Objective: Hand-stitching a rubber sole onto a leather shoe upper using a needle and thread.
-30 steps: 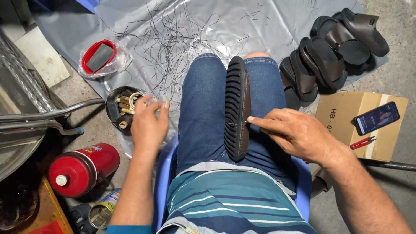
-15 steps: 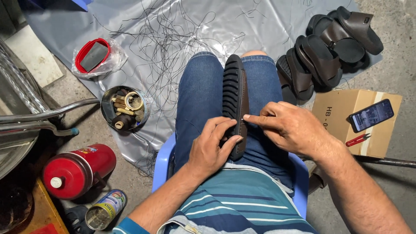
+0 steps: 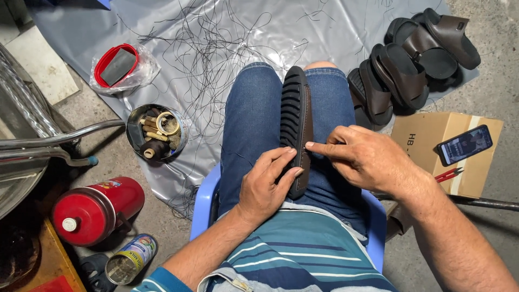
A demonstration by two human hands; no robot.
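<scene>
A dark sandal (image 3: pixel 294 116) stands on its edge between my knees, its ribbed black sole facing left and its brown side facing right. My left hand (image 3: pixel 266 184) wraps around the sandal's near end from the left. My right hand (image 3: pixel 363 158) rests on my right thigh, with thumb and forefinger pinched against the brown edge of the sandal about halfway along. Whether those fingers hold a needle or thread is too small to tell.
A pile of dark sandals (image 3: pixel 416 59) lies at the upper right. A cardboard box (image 3: pixel 427 140) carries a phone (image 3: pixel 464 144) and red snips (image 3: pixel 447 174). Left are a tin of spools (image 3: pixel 157 134), a red flask (image 3: pixel 94 208), a small can (image 3: pixel 130 258), and loose black thread (image 3: pixel 205 54) on grey sheeting.
My left hand came from the tin of spools on the left across to the sandal and now grips its near end. My right hand stayed pinched at the sandal's edge.
</scene>
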